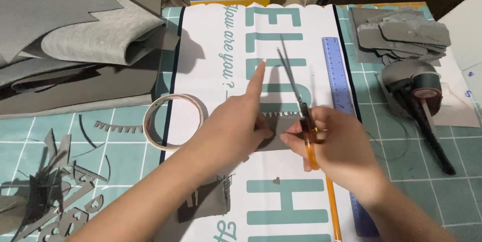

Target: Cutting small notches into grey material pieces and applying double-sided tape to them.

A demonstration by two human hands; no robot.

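We see even, soft overhead light; the hands cast faint shadows on the white sheet (no glare), and far corners darken.

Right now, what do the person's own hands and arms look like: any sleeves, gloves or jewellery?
Both the left hand and the right hand are bare: no gloves, and no rings or watch show. Both forearms are uncovered as far as the frame's lower edge, with no sleeve in sight. Fingernails look short and unpainted.
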